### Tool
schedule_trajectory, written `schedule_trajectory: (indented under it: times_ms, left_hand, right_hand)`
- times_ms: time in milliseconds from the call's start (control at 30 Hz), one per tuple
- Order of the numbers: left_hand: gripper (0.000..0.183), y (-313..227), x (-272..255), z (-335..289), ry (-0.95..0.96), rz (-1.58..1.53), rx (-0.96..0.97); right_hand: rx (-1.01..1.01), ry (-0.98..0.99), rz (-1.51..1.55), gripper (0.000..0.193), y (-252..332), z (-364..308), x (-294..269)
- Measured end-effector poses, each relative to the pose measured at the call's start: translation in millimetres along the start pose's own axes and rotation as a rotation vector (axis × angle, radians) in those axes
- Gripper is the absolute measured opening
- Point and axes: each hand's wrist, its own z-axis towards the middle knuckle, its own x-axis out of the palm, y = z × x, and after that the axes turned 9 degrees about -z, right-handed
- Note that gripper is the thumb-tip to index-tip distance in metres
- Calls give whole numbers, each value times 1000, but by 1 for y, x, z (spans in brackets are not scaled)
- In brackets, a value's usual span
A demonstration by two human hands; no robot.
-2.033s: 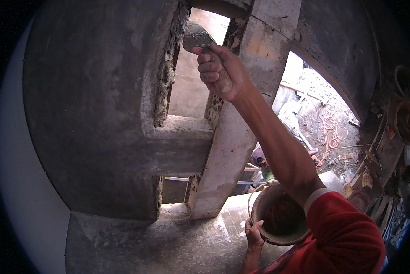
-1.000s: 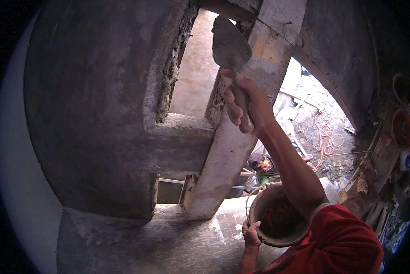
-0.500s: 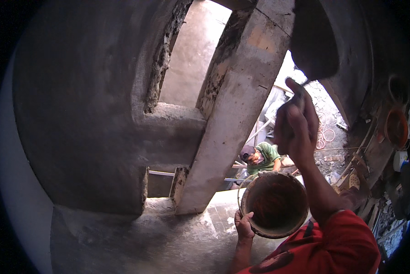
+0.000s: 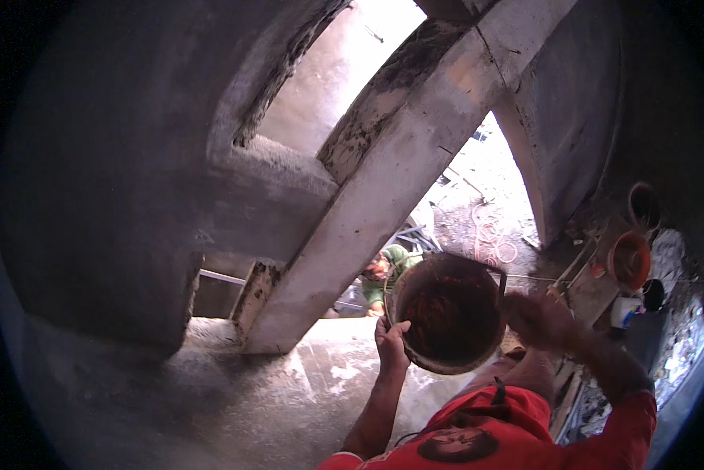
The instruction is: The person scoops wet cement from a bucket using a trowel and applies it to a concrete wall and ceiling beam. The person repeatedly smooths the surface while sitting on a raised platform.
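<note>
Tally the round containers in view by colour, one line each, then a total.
Dark pan with reddish inside, left hand gripping its rim, right hand at its other side: 1
Orange tubs at the right: 2
White bucket: 1
Total: 4

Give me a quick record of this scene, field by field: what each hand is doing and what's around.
Place: a grey plastered wall opening with a slanted concrete post
Left hand: grips the rim of a round pan
Right hand: at the pan's far rim; tool hidden
Below: a person in green
Right side: orange buckets
</note>
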Motion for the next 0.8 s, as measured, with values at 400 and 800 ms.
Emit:
schedule_trajectory:
  times_ms: [400, 800]
  left_hand:
    - [33, 27, 30, 1, -119, -213, -69]
    - [31, 41, 20, 4, -220, -226, -81]
  right_hand:
    - [-240, -546, -1079, 20, -50, 223, -275]
    - [-40, -249, -1254, 23, -52, 203, -244]
